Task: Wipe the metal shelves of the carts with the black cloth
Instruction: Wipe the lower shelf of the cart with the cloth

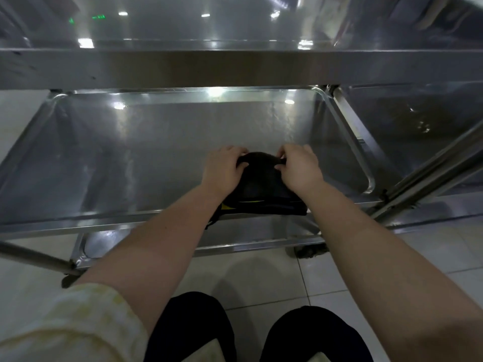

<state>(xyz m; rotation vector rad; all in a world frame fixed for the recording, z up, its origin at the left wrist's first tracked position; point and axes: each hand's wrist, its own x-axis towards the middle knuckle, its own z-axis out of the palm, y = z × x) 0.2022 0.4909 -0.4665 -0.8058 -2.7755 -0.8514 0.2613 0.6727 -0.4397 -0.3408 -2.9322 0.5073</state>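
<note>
Cloth (261, 178) pinched between both hands (224, 169).

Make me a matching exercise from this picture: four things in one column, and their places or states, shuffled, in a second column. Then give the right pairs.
1. black cloth
2. left hand
3. upper shelf
4. floor tiles

A. pale, under the cart
B. gripping the cloth's left edge
C. lying on the middle shelf, near its front edge
D. crossing the view above the hands

Pairs: 1-C, 2-B, 3-D, 4-A
</note>
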